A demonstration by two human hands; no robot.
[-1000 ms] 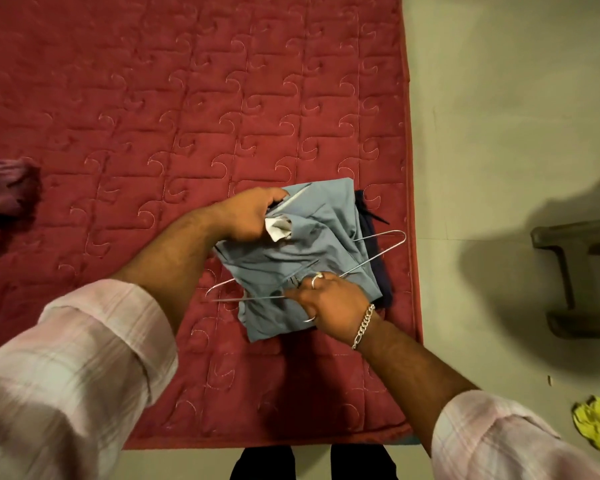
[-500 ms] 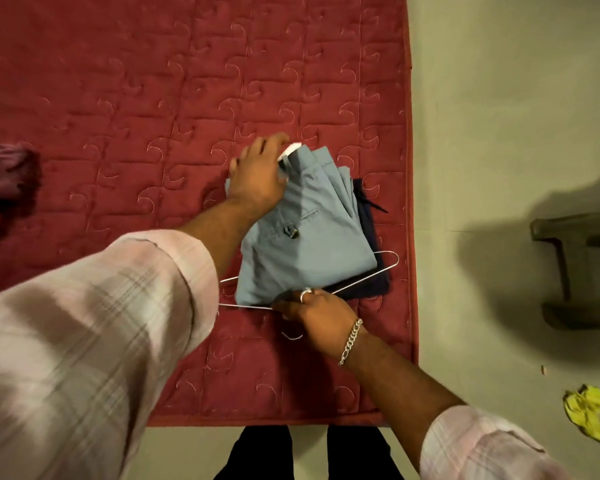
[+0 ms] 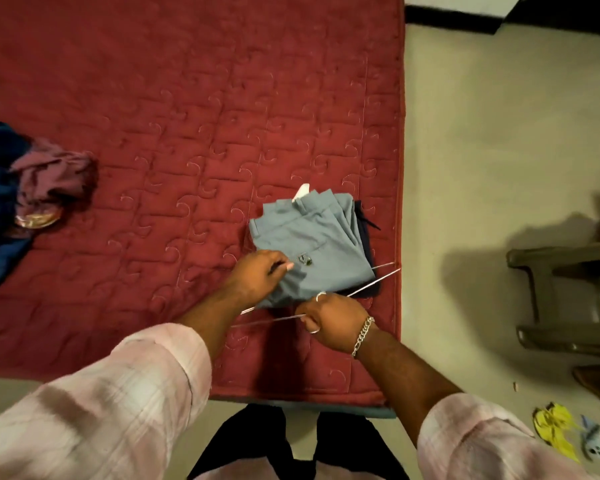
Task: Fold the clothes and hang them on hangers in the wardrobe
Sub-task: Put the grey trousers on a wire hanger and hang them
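item, left to right: heap of dark clothes on red mattress; left hand pinching folded grey trousers near the mattress's right edge; right hand curled round wire hanger beneath them.

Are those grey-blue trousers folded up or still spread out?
Folded. The grey-blue trousers lie as a compact stack on the red quilt, layered edges showing along one side.
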